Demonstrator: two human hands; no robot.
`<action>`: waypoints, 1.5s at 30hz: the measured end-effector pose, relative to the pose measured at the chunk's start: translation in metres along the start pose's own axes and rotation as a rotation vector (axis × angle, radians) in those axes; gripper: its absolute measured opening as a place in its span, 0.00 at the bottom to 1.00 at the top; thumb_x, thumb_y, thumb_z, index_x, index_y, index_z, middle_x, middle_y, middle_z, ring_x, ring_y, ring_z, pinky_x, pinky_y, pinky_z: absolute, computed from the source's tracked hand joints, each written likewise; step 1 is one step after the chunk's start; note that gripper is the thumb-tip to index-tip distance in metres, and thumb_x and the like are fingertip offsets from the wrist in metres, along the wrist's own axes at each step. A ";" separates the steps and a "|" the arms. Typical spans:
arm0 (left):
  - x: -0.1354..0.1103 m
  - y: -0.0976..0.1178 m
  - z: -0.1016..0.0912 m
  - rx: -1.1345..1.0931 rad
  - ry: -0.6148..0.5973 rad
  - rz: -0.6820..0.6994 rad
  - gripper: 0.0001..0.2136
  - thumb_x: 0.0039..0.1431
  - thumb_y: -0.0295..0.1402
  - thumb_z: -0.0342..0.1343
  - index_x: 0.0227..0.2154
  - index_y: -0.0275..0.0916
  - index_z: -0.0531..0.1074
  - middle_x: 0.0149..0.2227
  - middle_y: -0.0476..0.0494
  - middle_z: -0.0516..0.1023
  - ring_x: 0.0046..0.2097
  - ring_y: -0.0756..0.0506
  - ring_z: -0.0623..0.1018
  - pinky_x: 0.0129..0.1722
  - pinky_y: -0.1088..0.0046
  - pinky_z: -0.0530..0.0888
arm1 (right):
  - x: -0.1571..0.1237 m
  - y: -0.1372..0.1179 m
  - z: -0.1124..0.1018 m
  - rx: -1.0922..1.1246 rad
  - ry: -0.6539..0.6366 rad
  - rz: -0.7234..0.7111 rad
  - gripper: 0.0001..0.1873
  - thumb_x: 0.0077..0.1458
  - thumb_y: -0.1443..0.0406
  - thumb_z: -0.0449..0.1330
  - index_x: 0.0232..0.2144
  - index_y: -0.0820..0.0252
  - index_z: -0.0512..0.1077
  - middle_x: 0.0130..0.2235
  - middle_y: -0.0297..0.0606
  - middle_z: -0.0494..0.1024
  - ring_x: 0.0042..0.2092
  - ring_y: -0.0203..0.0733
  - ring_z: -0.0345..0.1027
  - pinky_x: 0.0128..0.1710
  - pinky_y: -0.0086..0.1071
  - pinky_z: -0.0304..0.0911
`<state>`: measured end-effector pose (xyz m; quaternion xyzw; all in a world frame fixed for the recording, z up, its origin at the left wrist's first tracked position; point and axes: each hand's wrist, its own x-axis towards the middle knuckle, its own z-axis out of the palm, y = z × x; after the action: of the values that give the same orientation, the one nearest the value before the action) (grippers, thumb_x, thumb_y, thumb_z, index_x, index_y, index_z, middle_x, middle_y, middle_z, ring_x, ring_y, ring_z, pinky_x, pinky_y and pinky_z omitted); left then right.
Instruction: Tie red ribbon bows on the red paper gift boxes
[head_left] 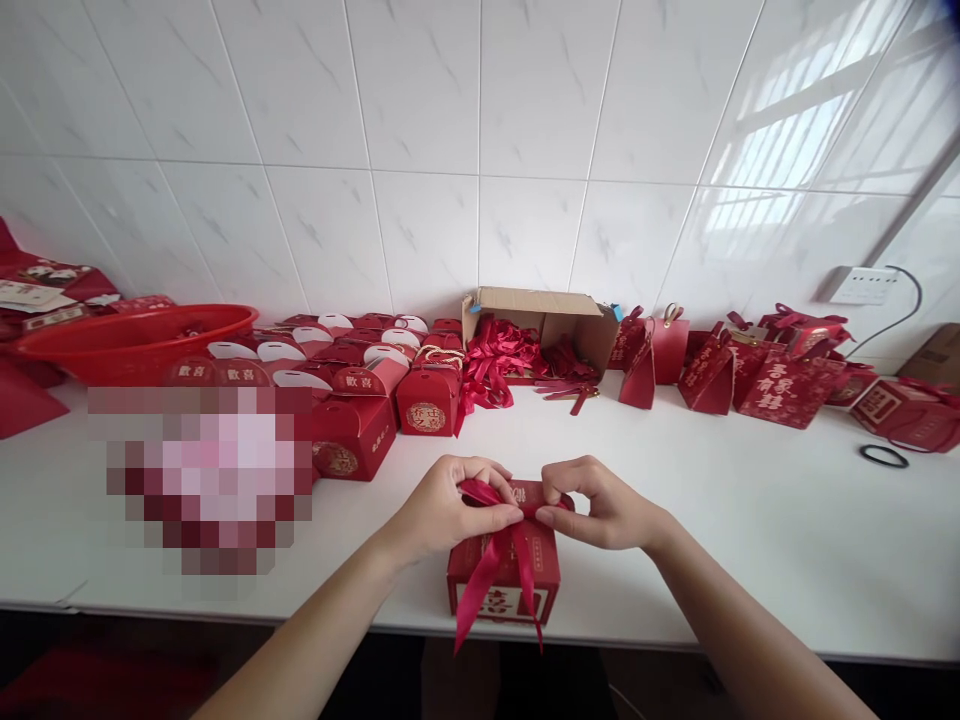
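A red gift box (502,575) with gold lettering and a pale front label stands near the front edge of the white table. A dark red satin ribbon (484,590) lies across its top, two tails hanging down the front. My left hand (469,505) pinches a loop of the ribbon on the box's left side. From the right, my right hand (596,505) pinches the ribbon between thumb and curled forefinger. The fingertips of both hands almost meet at the bow's middle, and they partly hide the knot.
Several red gift boxes (360,435) stand in rows at the left, beside a red plastic basin (142,340). A cardboard box (540,300) holds cut ribbons by the tiled wall. More finished gift boxes (780,385) and a black ring (883,456) are at the right. One left patch is blurred.
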<state>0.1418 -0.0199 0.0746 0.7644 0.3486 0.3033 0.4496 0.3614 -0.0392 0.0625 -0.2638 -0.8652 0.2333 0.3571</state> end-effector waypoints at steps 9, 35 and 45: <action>0.001 0.000 0.000 -0.040 -0.018 -0.017 0.05 0.47 0.32 0.64 0.25 0.37 0.76 0.41 0.43 0.78 0.48 0.40 0.76 0.46 0.68 0.69 | -0.003 0.002 0.002 -0.036 0.029 -0.036 0.13 0.57 0.68 0.55 0.21 0.59 0.59 0.22 0.30 0.64 0.25 0.31 0.53 0.25 0.27 0.52; -0.007 -0.015 0.005 -0.471 0.218 0.109 0.17 0.62 0.46 0.51 0.49 0.41 0.65 0.49 0.39 0.73 0.54 0.41 0.72 0.54 0.63 0.66 | 0.017 -0.038 0.004 -0.218 0.112 0.162 0.08 0.56 0.60 0.60 0.32 0.58 0.77 0.38 0.41 0.71 0.36 0.39 0.68 0.39 0.35 0.67; -0.030 -0.067 0.009 -0.558 0.717 -0.100 0.19 0.58 0.50 0.52 0.43 0.40 0.67 0.44 0.40 0.75 0.50 0.41 0.74 0.45 0.66 0.70 | 0.035 -0.055 0.007 -0.396 -0.084 0.379 0.04 0.50 0.65 0.65 0.26 0.55 0.80 0.37 0.39 0.76 0.40 0.43 0.68 0.37 0.35 0.64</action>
<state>0.1142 -0.0243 0.0062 0.4430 0.4235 0.6091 0.5034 0.3191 -0.0603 0.1084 -0.4756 -0.8433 0.1329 0.2121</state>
